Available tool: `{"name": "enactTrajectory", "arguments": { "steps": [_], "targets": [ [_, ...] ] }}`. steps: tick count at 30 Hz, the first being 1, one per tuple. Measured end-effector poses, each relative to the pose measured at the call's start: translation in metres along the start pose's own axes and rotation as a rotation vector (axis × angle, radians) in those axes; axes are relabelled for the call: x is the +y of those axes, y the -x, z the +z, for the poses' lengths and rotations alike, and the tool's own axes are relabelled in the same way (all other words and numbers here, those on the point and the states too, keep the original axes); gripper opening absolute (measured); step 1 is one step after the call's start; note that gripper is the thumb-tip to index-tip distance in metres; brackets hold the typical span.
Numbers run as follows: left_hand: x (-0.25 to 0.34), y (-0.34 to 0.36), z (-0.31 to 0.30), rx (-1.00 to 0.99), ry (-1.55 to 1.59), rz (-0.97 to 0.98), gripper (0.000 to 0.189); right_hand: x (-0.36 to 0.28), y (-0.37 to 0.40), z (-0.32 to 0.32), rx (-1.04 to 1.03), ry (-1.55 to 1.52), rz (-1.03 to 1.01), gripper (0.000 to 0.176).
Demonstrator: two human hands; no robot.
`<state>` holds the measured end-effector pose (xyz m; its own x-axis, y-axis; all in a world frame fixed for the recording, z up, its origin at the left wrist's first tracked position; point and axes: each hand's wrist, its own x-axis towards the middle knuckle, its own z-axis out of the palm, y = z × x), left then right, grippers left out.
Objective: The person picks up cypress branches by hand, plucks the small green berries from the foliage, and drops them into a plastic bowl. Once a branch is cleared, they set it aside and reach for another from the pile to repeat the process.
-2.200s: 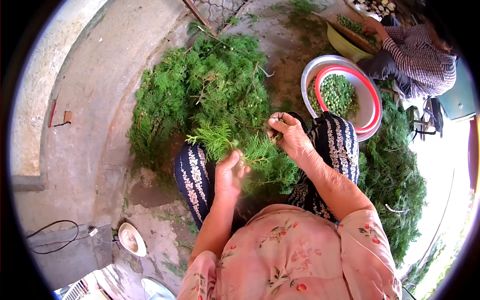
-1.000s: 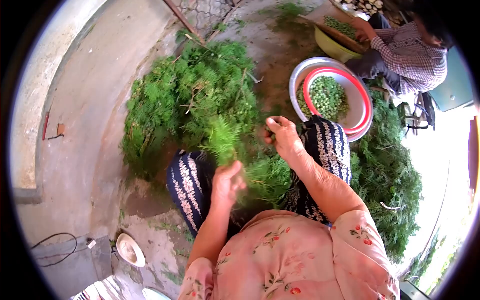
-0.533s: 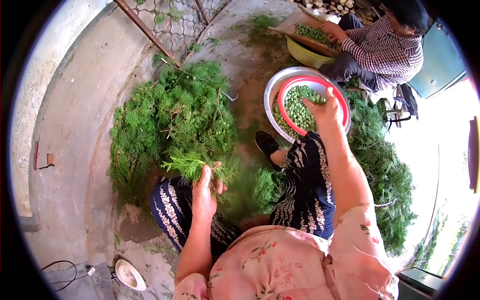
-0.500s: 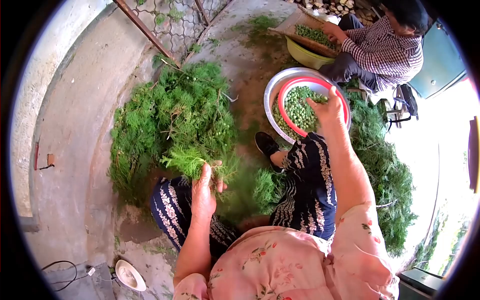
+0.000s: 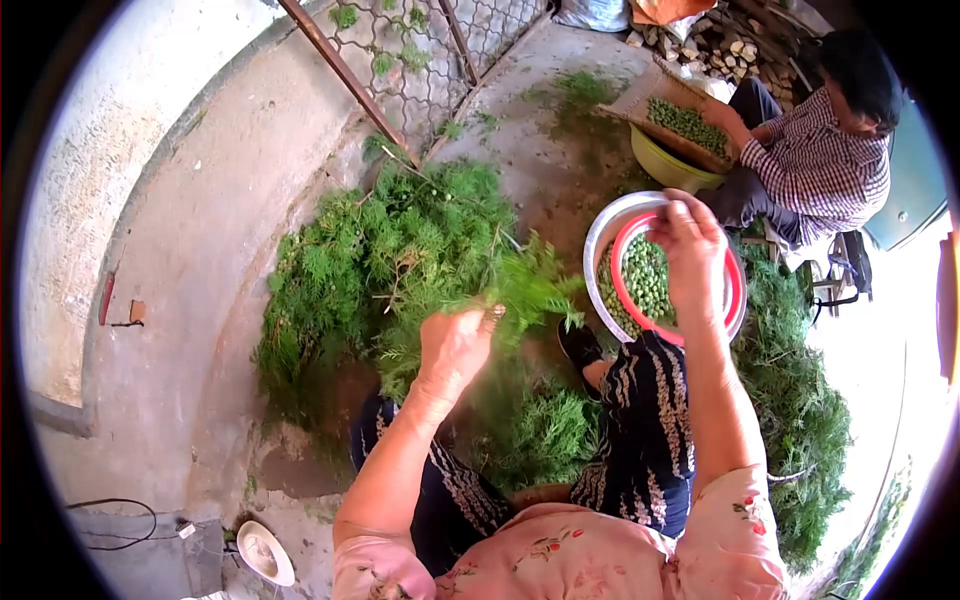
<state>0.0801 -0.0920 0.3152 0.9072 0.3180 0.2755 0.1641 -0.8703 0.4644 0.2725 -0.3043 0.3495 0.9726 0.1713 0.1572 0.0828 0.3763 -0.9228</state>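
My left hand (image 5: pixel 455 345) is shut on a leafy green sprig (image 5: pixel 530 290) and holds it out above the big pile of green branches (image 5: pixel 390 260) on the ground. My right hand (image 5: pixel 690 250) hangs over the red-rimmed bowl (image 5: pixel 735 300) of small green berries (image 5: pixel 645 280), fingers curled downward; I cannot tell whether anything is in it. The red-rimmed bowl sits inside a larger metal basin (image 5: pixel 600 240). More sprigs (image 5: pixel 545 435) lie in my lap between my knees.
Another person (image 5: pixel 820 160) in a checked shirt sits at the upper right beside a yellow-green bowl (image 5: pixel 665 165) and a tray of berries (image 5: pixel 690 120). A second heap of branches (image 5: pixel 800 400) lies on my right. A wire fence (image 5: pixel 430 60) stands behind; a white cup (image 5: pixel 265 553) is at lower left.
My left hand has lifted the sprig from my knee forward over the pile. My right hand went from the sprig to the red-rimmed bowl and stays above it.
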Motion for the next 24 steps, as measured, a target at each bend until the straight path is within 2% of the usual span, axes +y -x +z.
{"name": "enactTrajectory", "arguments": {
  "steps": [1,2,3,5,7,9,10,13,14,15,17,18,22,24],
  "targets": [
    [0.000,-0.005,-0.001,-0.016,-0.086,0.034,0.012,-0.004,0.007,0.023,-0.097,0.064,-0.011,0.017],
    [-0.008,-0.008,0.008,0.167,-0.024,0.199,0.011,0.000,0.014,0.041,-0.211,0.180,0.038,0.018],
    [-0.012,-0.011,0.009,0.131,-0.064,0.214,0.012,0.004,0.021,0.055,-0.326,0.299,0.089,0.020],
    [-0.019,-0.016,0.012,0.060,-0.139,0.233,0.016,0.013,0.031,0.079,-0.683,0.753,-0.319,0.030],
    [-0.024,-0.018,0.011,0.072,-0.097,0.235,0.013,0.040,0.043,0.097,-0.838,0.747,-0.483,0.041],
    [-0.034,-0.017,0.011,0.056,-0.122,0.212,0.011,0.065,0.053,0.105,-0.995,0.758,-0.419,0.047],
    [-0.036,-0.017,0.010,0.012,-0.123,0.184,0.010,0.074,0.059,0.109,-0.985,0.729,-0.450,0.043],
    [-0.038,-0.017,0.006,-0.059,-0.094,0.108,0.008,0.074,0.062,0.112,-0.971,0.938,-0.344,0.028],
    [-0.039,-0.017,0.006,-0.045,-0.063,0.082,0.007,0.080,0.061,0.111,-0.898,0.921,-0.434,0.020],
    [-0.039,-0.018,0.007,-0.029,-0.033,0.057,0.006,0.083,0.058,0.112,-0.823,0.903,-0.481,0.019],
    [-0.034,-0.022,0.006,-0.072,-0.066,-0.005,0.003,0.078,0.054,0.113,-0.743,0.774,-0.283,0.020],
    [-0.032,-0.025,0.005,-0.092,-0.084,-0.036,0.002,0.078,0.052,0.112,-0.738,0.767,-0.273,0.021],
    [-0.026,-0.030,0.008,-0.036,-0.016,0.064,0.004,0.079,0.048,0.101,-0.706,0.802,-0.252,0.021],
    [-0.023,-0.030,0.013,-0.089,-0.031,0.038,0.006,0.078,0.044,0.094,-0.701,0.802,-0.190,0.019]
  ]
}}
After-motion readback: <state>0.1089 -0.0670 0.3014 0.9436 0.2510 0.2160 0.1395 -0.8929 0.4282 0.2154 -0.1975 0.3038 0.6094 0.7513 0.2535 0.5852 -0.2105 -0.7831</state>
